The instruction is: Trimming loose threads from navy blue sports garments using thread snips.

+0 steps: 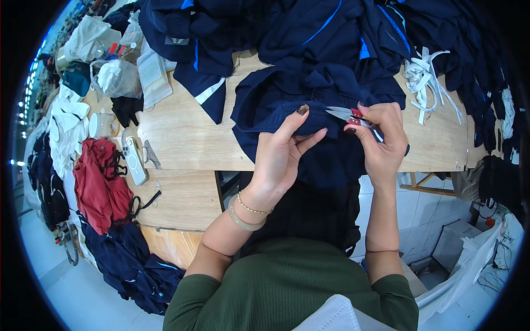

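A navy blue garment (337, 157) lies over the table's near edge in front of me, its waistband-like opening (270, 117) facing up. My left hand (284, 140) pinches the edge of that opening between thumb and fingers. In my right hand (382, 132) is a pair of small thread snips (346, 114) with red grips and pointed metal blades. The blades point left, close to the cloth by my left fingertips. Whether a thread lies between the blades is too small to tell.
More navy garments (320, 33) with bright blue stripes are heaped at the back. White straps (425, 80) lie right on the wooden table (182, 138). To the left are a phone (133, 160), a red garment (99, 182), a clear cup (102, 124) and plastic bags (117, 79).
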The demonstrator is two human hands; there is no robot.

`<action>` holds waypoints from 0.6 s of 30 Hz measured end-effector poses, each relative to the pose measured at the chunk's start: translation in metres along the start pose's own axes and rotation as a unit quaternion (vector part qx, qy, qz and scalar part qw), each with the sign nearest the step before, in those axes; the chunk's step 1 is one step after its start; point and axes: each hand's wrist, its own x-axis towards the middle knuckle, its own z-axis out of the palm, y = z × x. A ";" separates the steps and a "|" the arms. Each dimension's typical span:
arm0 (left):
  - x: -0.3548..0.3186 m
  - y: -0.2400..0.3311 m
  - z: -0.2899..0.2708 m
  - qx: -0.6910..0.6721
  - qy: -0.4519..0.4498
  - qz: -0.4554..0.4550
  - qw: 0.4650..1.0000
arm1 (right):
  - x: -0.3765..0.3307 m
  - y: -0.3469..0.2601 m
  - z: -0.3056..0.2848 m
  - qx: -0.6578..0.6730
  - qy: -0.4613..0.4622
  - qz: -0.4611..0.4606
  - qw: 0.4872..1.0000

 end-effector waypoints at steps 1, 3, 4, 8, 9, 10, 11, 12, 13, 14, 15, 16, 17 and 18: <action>0.000 0.000 0.000 0.000 0.000 0.000 1.000 | 0.000 0.000 0.000 0.000 0.000 0.000 1.000; 0.000 -0.001 -0.001 0.004 -0.003 0.003 1.000 | -0.001 -0.001 -0.001 -0.053 -0.019 -0.033 0.998; 0.000 -0.001 0.000 0.004 -0.003 0.002 1.000 | -0.002 0.000 -0.001 -0.053 -0.019 -0.033 0.998; 0.001 -0.002 -0.001 0.001 0.005 0.005 1.000 | -0.004 -0.004 -0.003 0.053 -0.046 0.067 0.995; 0.002 -0.002 -0.002 -0.003 0.004 0.006 1.000 | -0.003 -0.008 -0.004 0.121 -0.050 0.128 0.983; 0.002 -0.003 -0.002 -0.003 0.003 0.005 1.000 | 0.003 -0.017 -0.005 0.102 -0.065 0.101 0.988; 0.002 -0.003 -0.002 -0.005 -0.001 -0.002 1.000 | 0.008 -0.027 -0.003 0.084 -0.079 0.074 0.991; 0.001 -0.002 -0.002 -0.008 -0.005 -0.008 1.000 | 0.006 -0.021 0.008 0.074 -0.074 0.025 0.994; 0.001 -0.002 -0.001 -0.007 -0.007 -0.009 1.000 | 0.004 -0.016 0.017 0.046 -0.072 -0.016 0.996; 0.000 -0.002 -0.001 -0.008 0.001 -0.017 1.000 | 0.003 -0.014 0.023 0.023 -0.066 -0.042 0.997; -0.001 -0.002 -0.001 -0.009 0.008 -0.026 1.000 | 0.003 -0.013 0.028 0.000 -0.060 -0.068 0.996; 0.000 -0.003 -0.001 -0.009 0.007 -0.025 1.000 | 0.003 -0.010 0.034 -0.014 -0.031 -0.096 0.995; 0.000 -0.004 -0.003 -0.012 -0.002 -0.022 1.000 | 0.002 -0.007 0.037 -0.014 -0.031 -0.097 0.995; 0.001 -0.005 -0.004 -0.016 -0.011 -0.019 1.000 | 0.000 -0.004 0.040 -0.012 -0.013 -0.112 0.994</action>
